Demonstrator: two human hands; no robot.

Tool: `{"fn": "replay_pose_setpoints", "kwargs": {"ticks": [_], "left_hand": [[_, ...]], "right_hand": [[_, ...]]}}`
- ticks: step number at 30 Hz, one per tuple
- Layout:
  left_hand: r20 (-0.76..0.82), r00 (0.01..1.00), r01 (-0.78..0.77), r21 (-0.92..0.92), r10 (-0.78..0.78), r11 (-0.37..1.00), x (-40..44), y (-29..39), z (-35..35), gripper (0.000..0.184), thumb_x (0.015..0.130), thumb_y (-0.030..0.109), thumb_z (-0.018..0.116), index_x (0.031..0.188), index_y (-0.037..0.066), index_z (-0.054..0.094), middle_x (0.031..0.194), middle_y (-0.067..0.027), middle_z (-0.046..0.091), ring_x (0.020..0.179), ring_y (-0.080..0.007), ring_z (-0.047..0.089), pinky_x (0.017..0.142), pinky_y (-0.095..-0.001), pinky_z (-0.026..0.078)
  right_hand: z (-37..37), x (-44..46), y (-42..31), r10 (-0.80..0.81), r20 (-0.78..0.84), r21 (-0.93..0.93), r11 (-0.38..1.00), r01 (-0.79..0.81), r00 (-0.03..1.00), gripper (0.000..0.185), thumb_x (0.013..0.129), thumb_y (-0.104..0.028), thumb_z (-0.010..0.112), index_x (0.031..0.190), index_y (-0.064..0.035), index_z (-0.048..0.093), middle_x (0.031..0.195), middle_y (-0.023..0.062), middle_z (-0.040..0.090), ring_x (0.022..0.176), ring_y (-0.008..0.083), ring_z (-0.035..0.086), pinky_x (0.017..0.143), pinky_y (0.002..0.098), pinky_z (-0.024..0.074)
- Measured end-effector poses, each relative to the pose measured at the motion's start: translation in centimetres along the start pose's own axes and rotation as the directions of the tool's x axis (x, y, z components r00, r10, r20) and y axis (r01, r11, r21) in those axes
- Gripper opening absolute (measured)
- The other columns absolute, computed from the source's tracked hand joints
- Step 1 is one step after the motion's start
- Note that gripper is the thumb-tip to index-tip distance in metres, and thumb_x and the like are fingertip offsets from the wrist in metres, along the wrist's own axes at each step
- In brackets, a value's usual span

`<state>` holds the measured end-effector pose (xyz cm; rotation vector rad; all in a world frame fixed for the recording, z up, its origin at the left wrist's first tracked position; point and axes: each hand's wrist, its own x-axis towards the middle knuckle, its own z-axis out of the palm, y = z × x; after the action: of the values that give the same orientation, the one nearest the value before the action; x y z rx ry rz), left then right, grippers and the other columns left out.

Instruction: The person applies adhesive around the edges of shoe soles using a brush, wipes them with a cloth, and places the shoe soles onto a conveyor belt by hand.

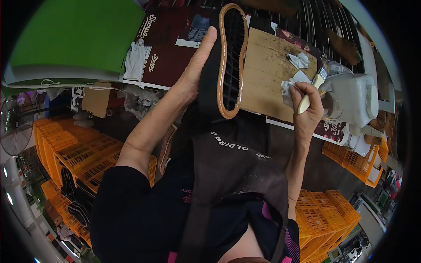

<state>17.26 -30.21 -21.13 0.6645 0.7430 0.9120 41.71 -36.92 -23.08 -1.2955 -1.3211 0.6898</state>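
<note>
My left hand grips a shoe sole from its left side, with the thumb pointing up along the edge. The sole stands lengthwise over the bench; its tan rim carries pale stitching and surrounds a black lattice hollow. My right hand is closed on a paintbrush with a cream handle, bristles pointing up and away. A crumpled white tissue shows at the right fingertips. Just right of that hand lies a translucent plastic container, tipped on its side as seen here, with a round opening towards the hand.
A stained cardboard sheet covers the bench right of the sole, with another white tissue on it. Dark red printed cardboard lies left. Orange crates stand at left, more orange crates at right. Black bars run behind.
</note>
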Motion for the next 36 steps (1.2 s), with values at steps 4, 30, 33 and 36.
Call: {"fn": "replay_pose_setpoints", "kwargs": {"ticks": [4, 30, 33, 36], "left_hand": [[0.015, 0.999, -0.031, -0.149, 0.034, 0.988, 0.1, 0.4, 0.9, 0.061, 0.094, 0.055, 0.035, 0.12, 0.004, 0.054, 0.09, -0.0063, 0.065, 0.07, -0.01, 0.064, 0.058, -0.0242, 0.056], [-0.04, 0.999, -0.041, -0.294, 0.03, 0.955, 0.7, -0.6, 1.8, 0.061, 0.093, 0.057, 0.034, 0.117, 0.005, 0.054, 0.098, -0.0097, 0.064, 0.079, -0.0185, 0.064, 0.07, -0.0289, 0.055], [0.035, 0.999, 0.002, -0.362, 0.011, 0.932, 1.3, -1.4, 0.8, 0.064, 0.093, 0.057, 0.033, 0.125, 0.005, 0.05, 0.106, -0.0116, 0.062, 0.086, -0.0211, 0.064, 0.075, -0.0323, 0.055], [-0.047, 0.999, -0.034, -0.366, 0.018, 0.93, 1.3, -1.4, 1.0, 0.068, 0.092, 0.06, 0.031, 0.124, 0.003, 0.051, 0.104, -0.0124, 0.063, 0.084, -0.0216, 0.064, 0.071, -0.0326, 0.056]], "right_hand": [[-0.9, 1.2, 1.0, -0.073, 0.135, -0.199, 0.975, 0.099, 0.988, 0.018, 0.086, -0.004, 0.063, 0.103, -0.0002, 0.06, 0.087, 0.0044, 0.062, 0.08, 0.0093, 0.056, 0.072, 0.0215, 0.0444], [5.1, -1.6, -7.0, -0.52, 0.382, 0.005, 0.828, 0.561, 0.764, 0.036, 0.067, -0.001, 0.074, 0.099, -0.0113, 0.064, 0.11, 0.0104, 0.065, 0.11, 0.034, 0.055, 0.093, 0.0442, 0.0426], [4.8, -1.3, -6.7, -0.559, 0.431, -0.09, 0.754, 0.65, 0.708, 0.034, 0.065, 0.002, 0.074, 0.096, -0.0118, 0.068, 0.109, 0.0079, 0.066, 0.106, 0.0339, 0.056, 0.088, 0.0414, 0.046], [3.6, -1.5, -7.0, -0.568, 0.392, -0.038, 0.776, 0.629, 0.724, 0.029, 0.07, 0.001, 0.071, 0.097, -0.0091, 0.066, 0.103, 0.0108, 0.068, 0.103, 0.0346, 0.059, 0.089, 0.0424, 0.0454]]}}
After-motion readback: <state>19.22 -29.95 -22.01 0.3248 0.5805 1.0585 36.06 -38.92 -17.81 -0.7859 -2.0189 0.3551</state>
